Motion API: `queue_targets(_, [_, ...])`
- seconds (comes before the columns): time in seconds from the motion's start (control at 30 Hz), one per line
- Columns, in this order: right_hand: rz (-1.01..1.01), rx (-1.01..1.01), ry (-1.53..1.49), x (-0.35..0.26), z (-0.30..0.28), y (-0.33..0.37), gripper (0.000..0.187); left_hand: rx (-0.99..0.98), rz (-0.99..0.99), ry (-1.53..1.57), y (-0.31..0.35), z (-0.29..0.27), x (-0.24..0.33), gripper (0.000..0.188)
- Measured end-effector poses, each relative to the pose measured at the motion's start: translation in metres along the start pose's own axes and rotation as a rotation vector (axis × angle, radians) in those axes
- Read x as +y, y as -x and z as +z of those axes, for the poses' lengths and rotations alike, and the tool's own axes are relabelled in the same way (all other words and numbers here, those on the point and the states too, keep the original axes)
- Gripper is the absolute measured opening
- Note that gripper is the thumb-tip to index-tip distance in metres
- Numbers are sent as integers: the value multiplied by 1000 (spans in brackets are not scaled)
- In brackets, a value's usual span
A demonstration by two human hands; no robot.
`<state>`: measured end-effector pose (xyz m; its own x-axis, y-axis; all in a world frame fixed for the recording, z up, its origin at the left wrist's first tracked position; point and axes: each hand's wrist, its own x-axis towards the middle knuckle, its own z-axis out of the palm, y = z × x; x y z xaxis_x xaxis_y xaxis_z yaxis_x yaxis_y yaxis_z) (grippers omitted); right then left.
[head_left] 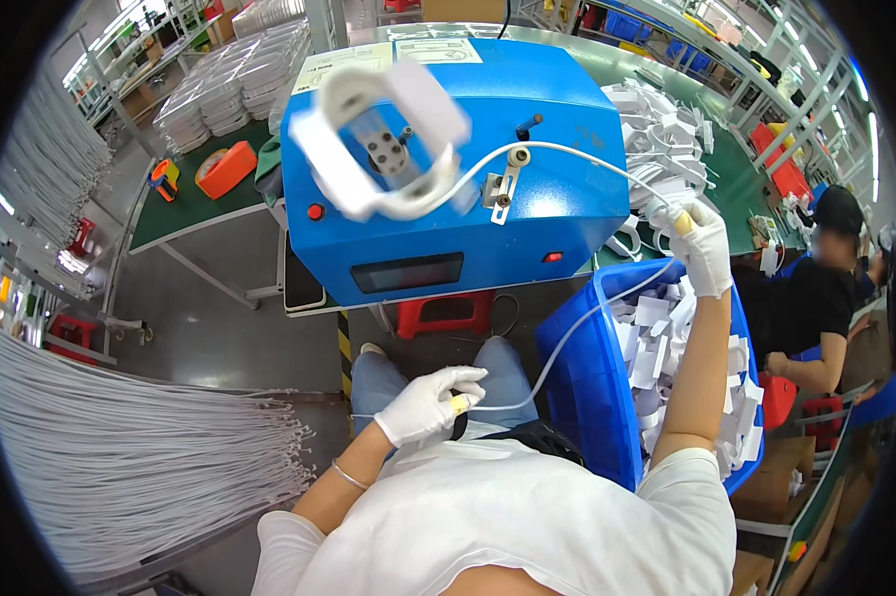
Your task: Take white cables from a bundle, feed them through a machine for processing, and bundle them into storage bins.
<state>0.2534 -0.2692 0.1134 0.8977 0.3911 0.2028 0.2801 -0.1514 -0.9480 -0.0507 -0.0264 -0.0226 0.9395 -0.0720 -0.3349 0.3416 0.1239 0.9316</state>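
Note:
A white cable point(577, 328) runs in a loose curve between my two gloved hands. My left hand point(423, 405), low in front of my lap, is closed lightly on it, with the cable passing by the thumb and fingertips. Out to the right, above the blue bin, my right hand point(704, 246) grips the same cable. From there it rises over a small guide roller point(518, 156) to a white winding head point(436, 109) on the blue machine point(557, 99). The winding head is smeared by motion, so the cable on it is hard to make out.
A blue bin point(577, 397) full of white pieces stands right of my legs. Many long white cables point(140, 447) lie at left. White parts point(666, 139) are heaped behind the machine's right side. An orange tape dispenser point(226, 171) sits on the left table. Another person point(805, 308) works at right.

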Motion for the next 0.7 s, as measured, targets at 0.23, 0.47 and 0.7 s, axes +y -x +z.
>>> queue_targets(0.23, [8, -14, 52, 2, 17, -4, 14, -55, -161, 50, -5, 1, -6, 41])
queue_targets(0.47, [85, -85, -96, -10, 30, 4, 17, -101, -44, 34, -16, 0, -21, 40])
queue_targets(0.7, [51, -127, -205, -18, 56, 1, 19, -68, -46, -70, -20, 2, -26, 39])
